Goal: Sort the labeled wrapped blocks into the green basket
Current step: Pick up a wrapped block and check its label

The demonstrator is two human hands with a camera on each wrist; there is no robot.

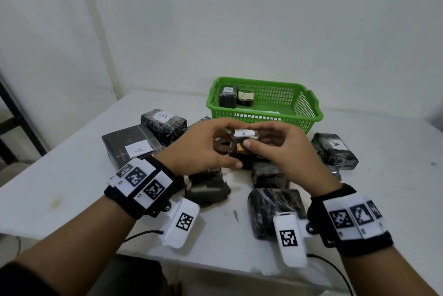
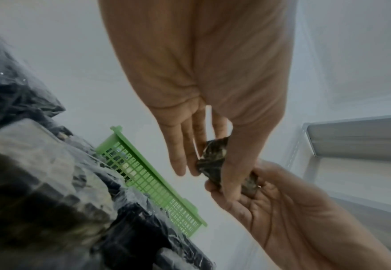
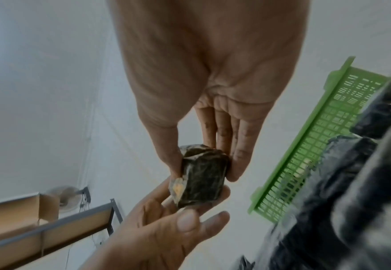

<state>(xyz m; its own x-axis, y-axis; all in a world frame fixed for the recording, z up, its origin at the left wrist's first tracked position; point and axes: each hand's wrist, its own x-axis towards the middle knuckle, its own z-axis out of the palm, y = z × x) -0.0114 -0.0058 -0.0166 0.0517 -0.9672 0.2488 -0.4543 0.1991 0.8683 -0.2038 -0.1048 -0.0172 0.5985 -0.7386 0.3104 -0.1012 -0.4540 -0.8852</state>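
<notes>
Left hand (image 1: 203, 149) and right hand (image 1: 285, 152) both pinch one small wrapped block (image 1: 243, 138), held above the counter (image 1: 60, 195), just short of the green basket (image 1: 309, 109). Looks light, rigid; film likely slippery, so grip flat opposite faces.

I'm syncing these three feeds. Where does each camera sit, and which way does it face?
Head: worn on the head, faces forward and down at the table, basket and both hands holding a small block; forearms and wristbands show.
Left wrist: sits under the left wrist, looks along the left hand to the block; the right hand meets it.
Right wrist: under the right wrist, looks along the right hand; the left hand shows below.
Shared: all three show both hands, block and basket.
</notes>
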